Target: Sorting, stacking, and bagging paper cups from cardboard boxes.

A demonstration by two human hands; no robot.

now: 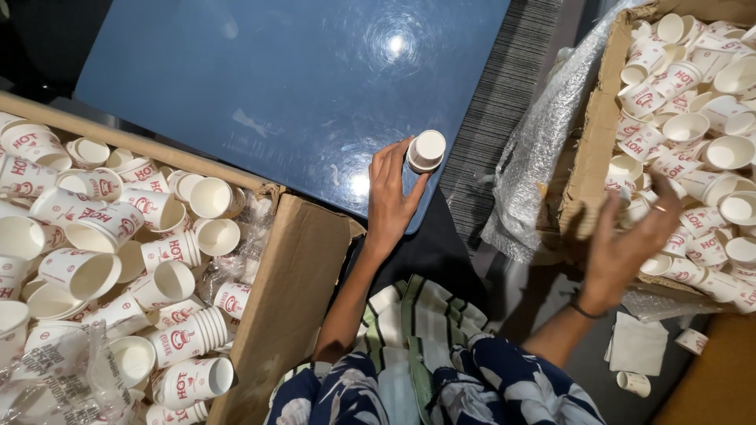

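Your left hand [391, 197] pinches a short stack of white paper cups [426, 151] by its side, lying almost flat over the near edge of the blue surface [276, 71], so its open mouth faces you. Right of that stack, your right hand [626, 236] is spread and blurred, holding nothing, above the right cardboard box of loose cups [587, 169]. Left of the stack stands another full box [287, 291]; crumpled plastic wrap [535, 149] lies between.

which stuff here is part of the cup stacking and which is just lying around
In use: left hand holding a short stack of cups; right hand, blurred, at the right box of loose cups; left box of cups.

Lying about: plastic wrap, white napkin, two stray cups on the floor.
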